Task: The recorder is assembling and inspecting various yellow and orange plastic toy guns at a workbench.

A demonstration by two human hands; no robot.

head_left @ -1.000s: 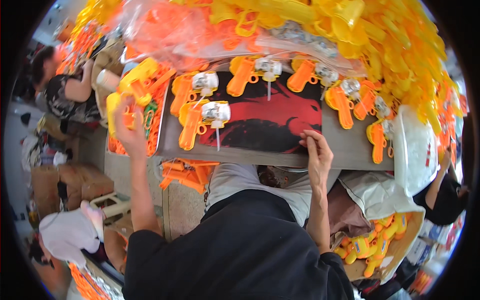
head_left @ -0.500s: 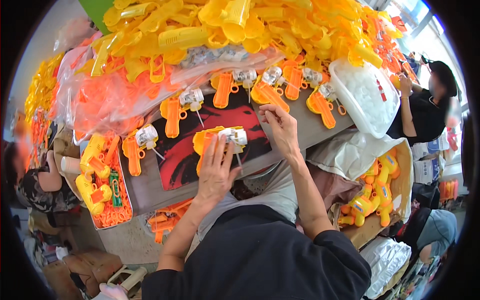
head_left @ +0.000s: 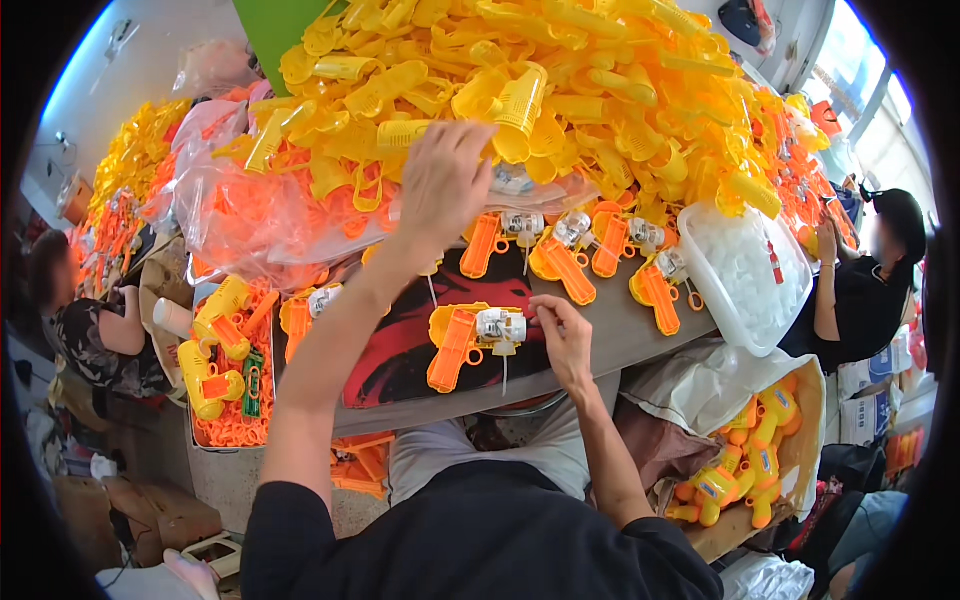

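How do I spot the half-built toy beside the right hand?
Below the big pile of yellow shells, find the red-and-black mat. On it, just left of the right hand, lies the half-built toy: yellow shell, orange grip, white mechanism. Unlike its similar neighbours, it lies closest to the person's torso.

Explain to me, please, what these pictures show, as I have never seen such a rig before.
There is no machine, only a person working bare-handed. A wide fisheye camera worn on the head looks down, which bends straight edges. On the grey table lies a black and red mat, and on it a yellow and orange plastic piece with a white part. Similar pieces line the far side, before a pile of yellow shells. The left hand is raised by the pile; the right hand is beside the white part. Whether either holds anything, I cannot tell.
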